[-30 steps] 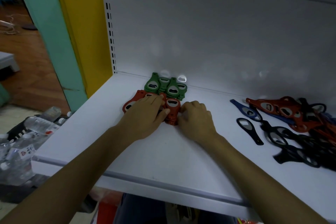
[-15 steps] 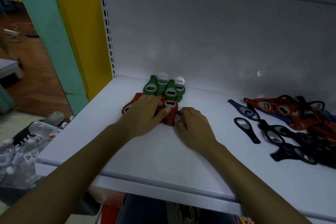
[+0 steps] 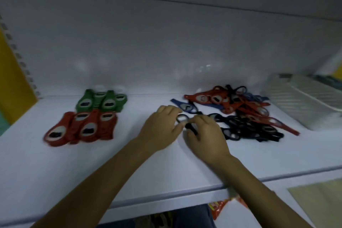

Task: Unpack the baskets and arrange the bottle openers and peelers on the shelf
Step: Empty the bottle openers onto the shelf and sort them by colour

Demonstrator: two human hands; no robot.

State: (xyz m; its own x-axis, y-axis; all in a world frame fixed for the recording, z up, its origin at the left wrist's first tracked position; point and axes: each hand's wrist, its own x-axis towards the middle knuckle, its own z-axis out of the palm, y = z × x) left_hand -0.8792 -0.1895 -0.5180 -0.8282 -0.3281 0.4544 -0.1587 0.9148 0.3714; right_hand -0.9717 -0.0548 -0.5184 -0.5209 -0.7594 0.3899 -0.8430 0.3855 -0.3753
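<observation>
Both hands meet mid-shelf on 1 black opener [image 3: 187, 123]: left hand [image 3: 162, 126] has its grip curled round the ring end, fingers bent over it; right hand [image 3: 203, 133] pinches the handle end btwn thumb & fingers. Frame is motion-blurred, so exact finger contact is hard to tell. Opener is slim, black, w/ an oval ring head & a short straight handle, lying at the middle of the shelf [image 3: 92, 168], roughly halfway btwn back wall & front edge.

Toward the back-left corner: 4 green openers [image 3: 101, 101], stubby bottle-shaped, grey oval insert in each, packed side by side just off the back wall. Just in front of them, touching or nearly so: 4 red openers [image 3: 83, 127], same stubby shape, also w/ grey ovals, set in a tight row, alternating head-to-tail.

Right of the hands: loose pile of long thin openers [image 3: 244, 116] — red ones on top & toward the back, black ones at the front, a few blue. 1 blue opener [image 3: 183, 106] pokes out of the pile's left side, just behind the left hand's fingers.

At the shelf's right end, near the back: a pale ribbed basket [image 3: 299, 102], tilted, just beside the pile.
</observation>
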